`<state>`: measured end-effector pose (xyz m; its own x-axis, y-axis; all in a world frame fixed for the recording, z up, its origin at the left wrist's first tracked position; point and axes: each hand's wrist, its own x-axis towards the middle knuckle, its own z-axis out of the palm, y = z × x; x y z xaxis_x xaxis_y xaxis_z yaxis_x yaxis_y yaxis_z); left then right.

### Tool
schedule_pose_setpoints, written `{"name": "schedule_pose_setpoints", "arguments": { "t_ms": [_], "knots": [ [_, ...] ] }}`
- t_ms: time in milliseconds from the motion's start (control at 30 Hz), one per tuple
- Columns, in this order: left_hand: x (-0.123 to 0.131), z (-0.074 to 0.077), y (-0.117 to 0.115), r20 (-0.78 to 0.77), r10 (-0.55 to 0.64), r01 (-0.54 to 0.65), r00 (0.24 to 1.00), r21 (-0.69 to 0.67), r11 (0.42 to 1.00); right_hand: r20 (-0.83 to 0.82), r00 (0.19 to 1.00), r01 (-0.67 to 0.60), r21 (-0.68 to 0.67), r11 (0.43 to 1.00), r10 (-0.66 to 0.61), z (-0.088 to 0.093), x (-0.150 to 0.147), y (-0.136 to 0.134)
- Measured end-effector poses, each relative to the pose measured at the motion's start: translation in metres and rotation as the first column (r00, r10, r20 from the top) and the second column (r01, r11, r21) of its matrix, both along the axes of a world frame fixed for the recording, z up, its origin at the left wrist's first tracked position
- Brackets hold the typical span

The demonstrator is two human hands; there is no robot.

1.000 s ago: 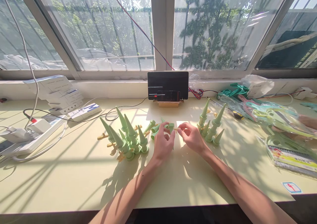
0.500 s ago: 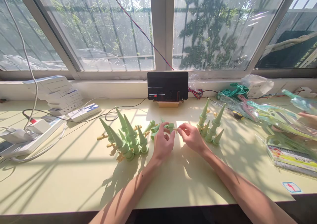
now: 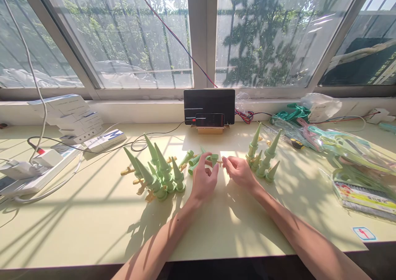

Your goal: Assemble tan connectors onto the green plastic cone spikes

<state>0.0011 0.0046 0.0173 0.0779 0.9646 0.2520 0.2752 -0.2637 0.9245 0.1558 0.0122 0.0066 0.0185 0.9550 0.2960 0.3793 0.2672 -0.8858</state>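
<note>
My left hand [image 3: 203, 179] is closed around a pale green cone-shaped spike [image 3: 213, 158] at the middle of the yellow table [image 3: 93, 226]. My right hand [image 3: 239, 172] pinches a small tan pin [image 3: 219, 162] at the spike's side. The two hands nearly touch. A cluster of upright green spikes with tan cross-pins [image 3: 156, 170] stands just left of my left hand. A smaller group of upright spikes [image 3: 262, 158] stands just right of my right hand. A few spikes lie flat behind my left hand [image 3: 190, 158].
A black screen with a phone [image 3: 209, 109] stands on the sill behind the hands. White boxes [image 3: 74, 117] and a power strip with cables [image 3: 27, 170] are at the left. Plastic bags of coloured parts [image 3: 343, 148] cover the right side.
My hands have hardly moved. At the right edge, another person's hand and a bag it held up half a second ago have gone from view.
</note>
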Motion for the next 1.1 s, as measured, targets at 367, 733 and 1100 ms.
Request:
{"name": "schedule_pose_setpoints", "arguments": {
  "t_ms": [367, 733, 1100],
  "knots": [
    [-0.0004, 0.0022, 0.0000, -0.010, 0.028, -0.028, 1.000, -0.027, 0.999, -0.077, 0.993, -0.090, 0.042, 0.995, 0.093, 0.0054, -0.0001, -0.0055],
    [-0.0005, 0.0006, 0.0007, -0.009, -0.003, 0.003, 1.000, -0.015, 1.000, 0.005, 1.000, -0.012, 0.015, 1.000, 0.012, 0.0025, -0.0010, -0.0016],
    [-0.0013, 0.0001, 0.0013, -0.026, 0.024, -0.024, 0.999, -0.007, 1.000, -0.042, 0.999, -0.032, 0.025, 0.999, 0.033, 0.0011, -0.0004, -0.0026]
  ]
}}
